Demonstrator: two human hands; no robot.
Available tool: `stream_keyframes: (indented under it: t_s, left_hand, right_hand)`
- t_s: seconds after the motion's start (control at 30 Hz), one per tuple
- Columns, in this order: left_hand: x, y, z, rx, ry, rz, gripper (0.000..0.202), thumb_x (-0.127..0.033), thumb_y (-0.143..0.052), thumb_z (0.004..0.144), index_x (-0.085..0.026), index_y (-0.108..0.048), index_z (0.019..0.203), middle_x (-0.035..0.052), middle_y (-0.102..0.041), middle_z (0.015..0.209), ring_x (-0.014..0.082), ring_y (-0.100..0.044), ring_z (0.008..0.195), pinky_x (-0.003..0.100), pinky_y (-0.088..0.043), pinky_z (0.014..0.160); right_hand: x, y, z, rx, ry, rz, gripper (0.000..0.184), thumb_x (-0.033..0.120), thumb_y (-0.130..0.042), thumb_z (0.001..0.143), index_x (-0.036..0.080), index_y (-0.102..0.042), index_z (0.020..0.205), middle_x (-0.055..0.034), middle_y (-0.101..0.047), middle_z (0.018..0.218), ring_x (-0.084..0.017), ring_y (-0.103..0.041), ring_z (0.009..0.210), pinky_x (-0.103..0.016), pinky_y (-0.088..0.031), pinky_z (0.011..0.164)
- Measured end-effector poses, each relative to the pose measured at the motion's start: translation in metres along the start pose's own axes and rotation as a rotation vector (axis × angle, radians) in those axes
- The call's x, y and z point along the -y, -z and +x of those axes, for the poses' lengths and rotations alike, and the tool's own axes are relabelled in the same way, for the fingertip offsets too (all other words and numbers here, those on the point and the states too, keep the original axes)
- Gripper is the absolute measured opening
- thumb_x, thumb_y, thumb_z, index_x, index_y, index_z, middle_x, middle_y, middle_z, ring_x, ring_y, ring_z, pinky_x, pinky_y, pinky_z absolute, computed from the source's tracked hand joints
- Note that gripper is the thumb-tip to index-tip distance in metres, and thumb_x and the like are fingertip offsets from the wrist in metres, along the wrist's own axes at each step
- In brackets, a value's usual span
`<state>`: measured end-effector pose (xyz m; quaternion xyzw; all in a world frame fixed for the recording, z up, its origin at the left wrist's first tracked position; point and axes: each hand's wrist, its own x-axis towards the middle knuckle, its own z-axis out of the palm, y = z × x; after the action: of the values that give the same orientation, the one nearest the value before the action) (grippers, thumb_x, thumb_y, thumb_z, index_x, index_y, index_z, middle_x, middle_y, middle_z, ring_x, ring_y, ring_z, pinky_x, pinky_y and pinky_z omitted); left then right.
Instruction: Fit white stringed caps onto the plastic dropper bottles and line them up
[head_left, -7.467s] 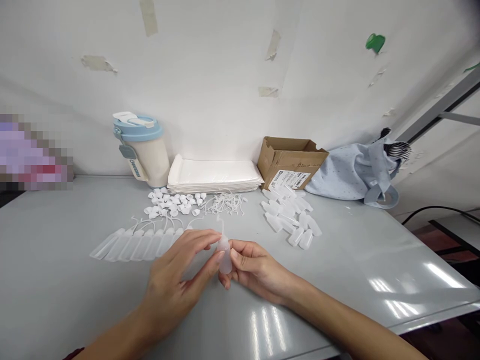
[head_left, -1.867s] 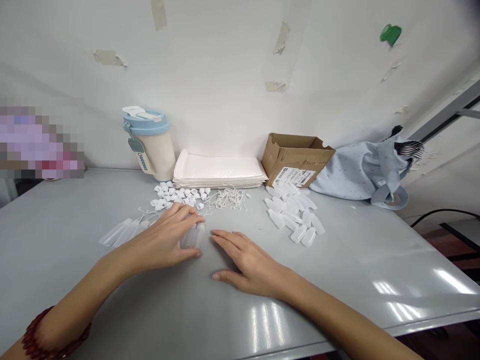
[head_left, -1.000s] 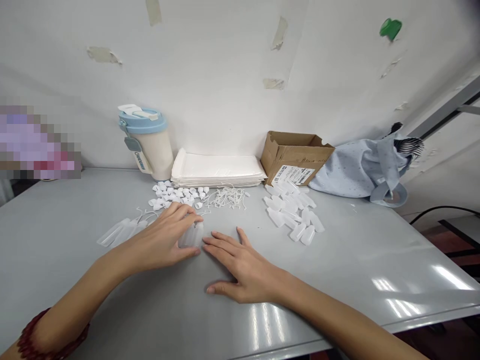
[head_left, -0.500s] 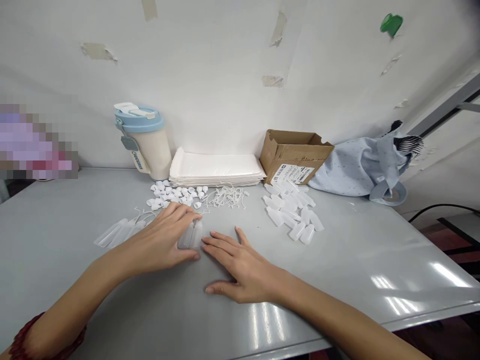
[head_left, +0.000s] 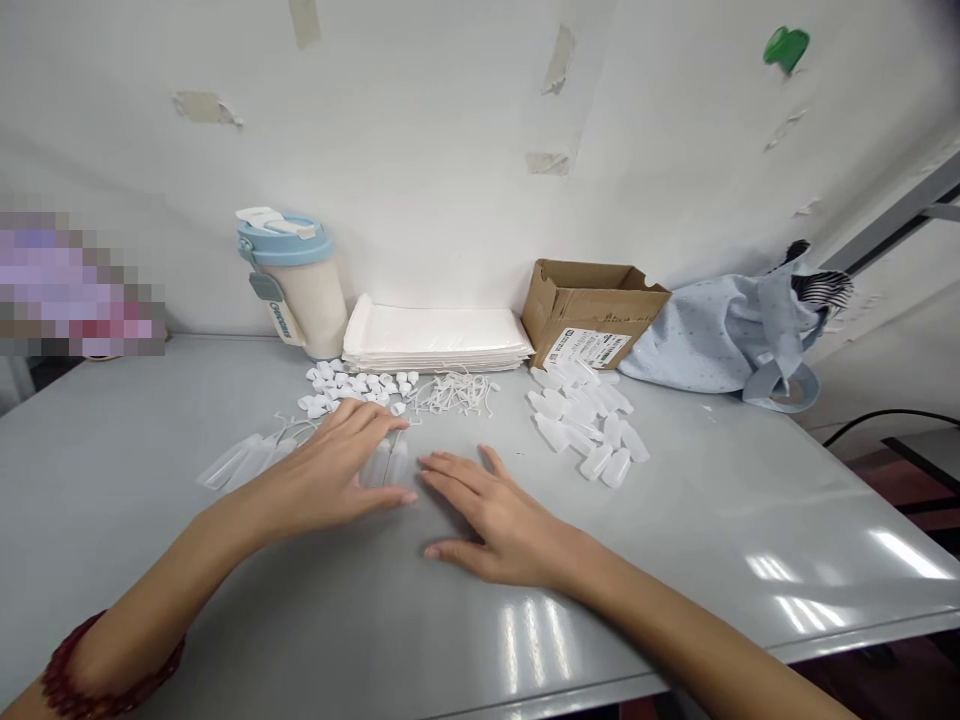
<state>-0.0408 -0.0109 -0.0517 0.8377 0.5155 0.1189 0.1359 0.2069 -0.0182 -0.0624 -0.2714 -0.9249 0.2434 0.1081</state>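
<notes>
Grey table [head_left: 697,530] against white wall [head_left: 435,150], tape scraps [head_left: 201,107] on the wall. Left hand [head_left: 322,470] over the row of bottles [head_left: 234,462], thumb and fingers apart, straddling the row's right end; the back of the hand hides the middle of the row, so can't count the bottles. Thin tips show above the row, partly behind the knuckles. Can't tell how firmly the left hand presses on them, if at all. Right hand [head_left: 491,515] palm down, thumb and fingers apart, fingertips just beside the last bottle of the row; palm hidden, contact with the table hard to judge.

Behind the left hand: pile of white caps [head_left: 330,390], next to it a tangle of thin tubes [head_left: 456,393], strands too fine to separate. Loose bottles [head_left: 577,415] heaped farther right, overlapping, in front of cardboard box [head_left: 600,310]; label print too small to read. Flat stack of white envelopes [head_left: 439,338] between box and cup [head_left: 311,305]. Blue bag [head_left: 690,335] slumped beside box, contents mostly hidden. Pixelated patch [head_left: 60,280] at left edge, unreadable. Red bracelet [head_left: 90,690] and both forearms cut off at the bottom.
</notes>
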Motion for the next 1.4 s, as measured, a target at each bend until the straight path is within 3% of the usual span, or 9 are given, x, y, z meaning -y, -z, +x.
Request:
stream_keyframes:
  t_s: [0.13,0.27,0.37,0.5,0.73,1.0,1.17,1.33,1.4]
  left_hand:
    - [0.002,0.002,0.017,-0.086,-0.002,0.022,0.045,-0.054,-0.043,0.091,-0.021,-0.054,0.119,0.0093,-0.056,0.115,0.0289,-0.043,0.114,0.042,-0.040,0.094]
    - [0.000,0.005,0.047,-0.079,-0.097,0.128,0.034,-0.037,-0.037,0.094,-0.018,-0.063,0.106,0.0106,-0.060,0.101,0.0283,-0.047,0.103,0.042,-0.042,0.086]
    - [-0.007,0.004,0.069,-0.052,-0.176,0.258,0.032,-0.026,-0.036,0.091,-0.017,-0.066,0.099,0.0124,-0.060,0.095,0.0284,-0.047,0.096,0.040,-0.043,0.080]
    - [-0.012,0.001,0.087,-0.013,-0.173,0.342,0.027,-0.019,-0.041,0.085,-0.018,-0.068,0.088,0.0117,-0.062,0.090,0.0280,-0.048,0.094,0.038,-0.042,0.077]
    - [-0.014,0.015,0.092,-0.181,0.017,0.029,0.029,-0.037,-0.046,0.084,-0.019,-0.068,0.085,0.0084,-0.066,0.086,0.0272,-0.054,0.093,0.036,-0.044,0.075]
    - [-0.028,0.025,0.094,-0.406,0.318,-0.398,0.026,-0.043,-0.061,0.075,-0.020,-0.071,0.084,0.0018,-0.069,0.075,0.0165,-0.056,0.063,0.027,-0.043,0.059]
    - [-0.032,0.023,0.089,-0.623,0.285,-0.571,0.029,-0.043,-0.063,0.075,-0.019,-0.072,0.087,0.0031,-0.071,0.082,0.0160,-0.058,0.068,0.025,-0.044,0.061]
    - [-0.026,0.019,0.085,-0.404,0.279,-0.371,0.025,-0.042,-0.062,0.071,-0.019,-0.072,0.074,0.0030,-0.070,0.071,0.0190,-0.060,0.067,0.029,-0.045,0.063]
    - [-0.025,0.020,0.084,-0.401,0.289,-0.344,0.026,-0.043,-0.061,0.072,-0.020,-0.072,0.075,0.0025,-0.070,0.071,0.0179,-0.058,0.063,0.029,-0.044,0.061]
  right_hand:
    - [-0.011,0.014,-0.001,-0.114,-0.064,-0.161,0.057,0.043,-0.050,0.093,0.013,-0.039,0.140,-0.0191,-0.042,0.147,-0.030,-0.039,0.136,-0.064,-0.024,0.110]
    - [-0.030,0.033,-0.002,-0.233,-0.199,-0.406,0.028,0.021,-0.048,0.094,0.010,-0.057,0.119,-0.0197,-0.059,0.126,-0.030,-0.054,0.117,-0.052,-0.041,0.100]
    - [-0.041,0.046,-0.004,-0.197,-0.374,-0.579,0.022,0.010,-0.043,0.092,0.010,-0.062,0.105,-0.0186,-0.064,0.109,-0.031,-0.059,0.104,-0.043,-0.047,0.085]
    - [-0.045,0.058,-0.008,-0.121,-0.537,-0.670,0.019,0.013,-0.046,0.092,0.009,-0.062,0.101,-0.0173,-0.065,0.100,-0.030,-0.061,0.096,-0.038,-0.049,0.075]
    - [-0.035,0.061,-0.010,-0.032,-0.655,-0.698,0.018,0.017,-0.050,0.091,0.010,-0.061,0.103,-0.0145,-0.065,0.098,-0.028,-0.063,0.093,-0.032,-0.048,0.064]
    - [-0.039,0.057,-0.009,-0.023,-0.688,-0.698,0.017,0.013,-0.053,0.088,0.009,-0.061,0.103,-0.0156,-0.065,0.102,-0.027,-0.062,0.097,-0.030,-0.049,0.062]
    - [-0.040,0.056,-0.008,-0.013,-0.694,-0.685,0.017,0.012,-0.053,0.088,0.009,-0.063,0.102,-0.0155,-0.066,0.102,-0.027,-0.061,0.098,-0.030,-0.049,0.063]
    - [-0.039,0.055,-0.007,-0.008,-0.668,-0.672,0.019,0.008,-0.047,0.088,0.009,-0.064,0.098,-0.0164,-0.066,0.101,-0.027,-0.061,0.098,-0.029,-0.048,0.062]
    - [-0.038,0.055,-0.007,-0.036,-0.652,-0.642,0.020,0.008,-0.047,0.088,0.009,-0.064,0.097,-0.0169,-0.066,0.101,-0.028,-0.060,0.098,-0.030,-0.048,0.063]
